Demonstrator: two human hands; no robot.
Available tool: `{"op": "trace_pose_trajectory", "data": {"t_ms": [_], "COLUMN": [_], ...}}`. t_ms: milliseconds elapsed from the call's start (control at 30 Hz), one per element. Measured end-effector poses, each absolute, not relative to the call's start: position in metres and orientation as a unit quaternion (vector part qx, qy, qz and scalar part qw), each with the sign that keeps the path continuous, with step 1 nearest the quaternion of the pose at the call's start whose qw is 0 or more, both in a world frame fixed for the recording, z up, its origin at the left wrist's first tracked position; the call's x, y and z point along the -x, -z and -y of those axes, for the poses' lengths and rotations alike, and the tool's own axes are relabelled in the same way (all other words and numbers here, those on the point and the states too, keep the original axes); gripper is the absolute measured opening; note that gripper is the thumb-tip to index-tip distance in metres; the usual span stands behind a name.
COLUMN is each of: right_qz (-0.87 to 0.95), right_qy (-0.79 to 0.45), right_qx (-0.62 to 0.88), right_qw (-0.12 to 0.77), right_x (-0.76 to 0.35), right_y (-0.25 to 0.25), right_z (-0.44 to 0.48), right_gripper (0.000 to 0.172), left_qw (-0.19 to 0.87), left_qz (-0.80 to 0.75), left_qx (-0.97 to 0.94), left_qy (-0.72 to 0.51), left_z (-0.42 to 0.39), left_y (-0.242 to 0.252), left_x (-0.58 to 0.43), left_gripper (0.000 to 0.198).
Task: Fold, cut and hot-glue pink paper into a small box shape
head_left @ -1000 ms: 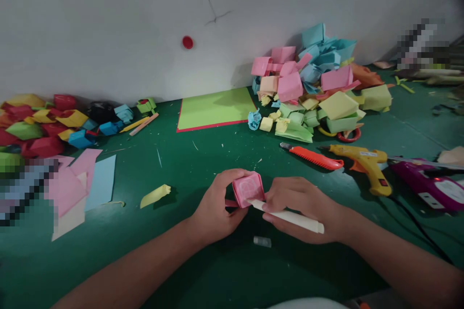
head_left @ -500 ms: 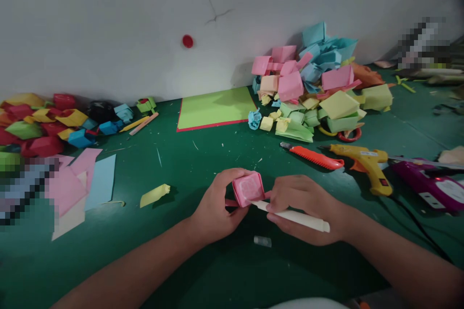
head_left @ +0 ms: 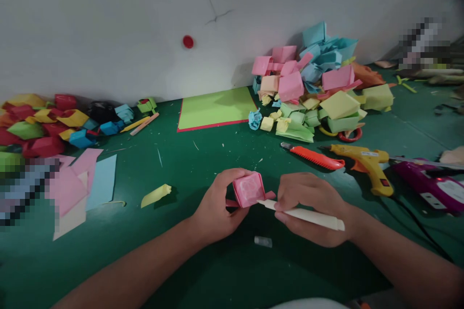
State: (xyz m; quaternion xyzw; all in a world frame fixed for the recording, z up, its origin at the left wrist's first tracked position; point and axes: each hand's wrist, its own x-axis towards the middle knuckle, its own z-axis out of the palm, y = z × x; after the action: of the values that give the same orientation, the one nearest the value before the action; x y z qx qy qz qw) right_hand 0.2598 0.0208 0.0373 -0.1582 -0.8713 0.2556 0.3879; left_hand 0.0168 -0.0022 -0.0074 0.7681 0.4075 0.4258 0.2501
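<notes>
Between the thumb and fingers of my left hand [head_left: 221,203] is a small pink paper box [head_left: 249,189], with pink strips poking out at its left and right. Pale, shiny lines mark the face turned up toward me. My right hand [head_left: 311,207] is closed around a white pen [head_left: 311,217], held like a writing tool. Its tip touches the box's lower right corner or lies just beside it. A small clear cap [head_left: 263,241] lies on the green table below the box.
A yellow paper piece [head_left: 155,195] lies left of my hands. Rightward are an orange cutter knife [head_left: 313,156], a yellow glue gun [head_left: 366,161] and a purple power strip [head_left: 427,188]. Folded-paper heaps [head_left: 290,87] stand along the wall, near a lime green sheet [head_left: 217,110].
My right hand has moved a little to the right with the pen. The pen tip has slid from the bottom edge of the box to its lower right corner. My left hand barely moved.
</notes>
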Motion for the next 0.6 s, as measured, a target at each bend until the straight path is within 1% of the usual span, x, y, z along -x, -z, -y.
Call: {"op": "trace_pose_trajectory", "data": {"t_ms": [133, 333, 600], "right_qz": [0.864, 0.871, 0.877], "right_qy": [-0.25, -0.256, -0.258], "right_qx": [0.173, 0.177, 0.172], "right_qw": [0.402, 0.381, 0.366], "right_x": [-0.2614, -0.2628, -0.2598], "right_y": [-0.0352, -0.0304, -0.0286], "right_z": [-0.0215, -0.0224, -0.0208], "right_gripper": [0.017, 0.017, 0.013], "left_qw": [0.243, 0.234, 0.227], "left_qz": [-0.413, -0.407, -0.387], "left_qx": [-0.77, -0.775, -0.782], "left_qy": [-0.421, -0.424, -0.433], "left_z": [0.0026, 0.0017, 0.001], "left_y": [0.0035, 0.0028, 0.009], "left_x": [-0.0177, -0.0178, -0.016], "left_gripper": [0.06, 0.061, 0.063]}}
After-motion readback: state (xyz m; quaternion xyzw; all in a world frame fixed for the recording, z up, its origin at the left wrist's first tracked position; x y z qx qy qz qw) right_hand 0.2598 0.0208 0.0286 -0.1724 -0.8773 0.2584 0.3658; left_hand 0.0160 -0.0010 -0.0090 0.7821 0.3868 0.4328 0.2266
